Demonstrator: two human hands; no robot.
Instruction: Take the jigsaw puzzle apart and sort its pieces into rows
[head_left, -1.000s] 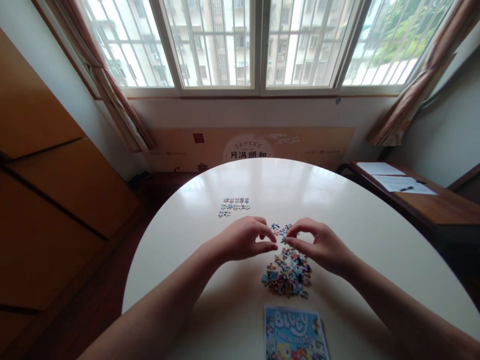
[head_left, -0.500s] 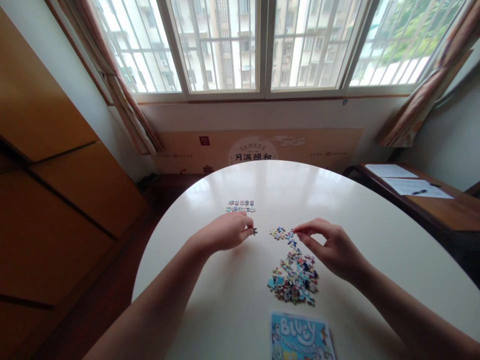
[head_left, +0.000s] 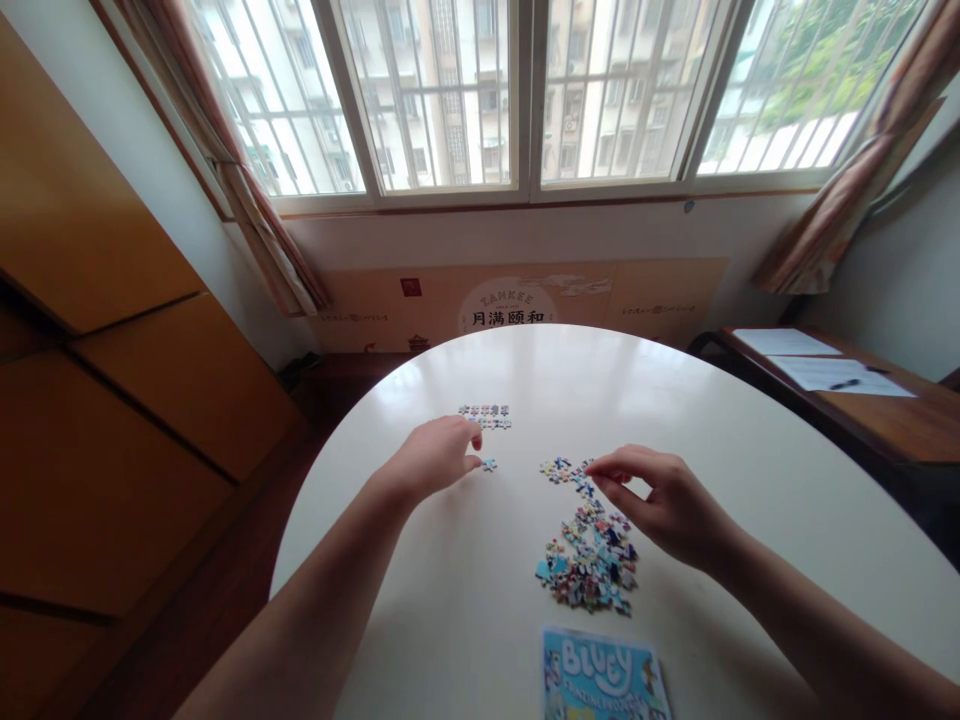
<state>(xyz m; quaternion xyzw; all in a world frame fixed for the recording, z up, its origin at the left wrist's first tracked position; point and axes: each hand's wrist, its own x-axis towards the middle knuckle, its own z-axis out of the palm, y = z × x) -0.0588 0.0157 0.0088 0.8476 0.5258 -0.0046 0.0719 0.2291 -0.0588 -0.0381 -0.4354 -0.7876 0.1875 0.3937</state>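
Left hand (head_left: 439, 458) spread by one puzzle piece (head_left: 490, 465), right hand (head_left: 660, 495) at a cluster (head_left: 558, 468), grip unclear, open tabletop (head_left: 510, 520) between

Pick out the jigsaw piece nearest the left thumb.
The small, knobbed, light blue jigsaw piece by the left hand: it lies alone, apart from the multicoloured rows and jumbled heap.

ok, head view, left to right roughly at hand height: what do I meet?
Wooden cabinet → left hand → single puzzle piece → small cluster of puzzle pieces → right hand → brown side table.
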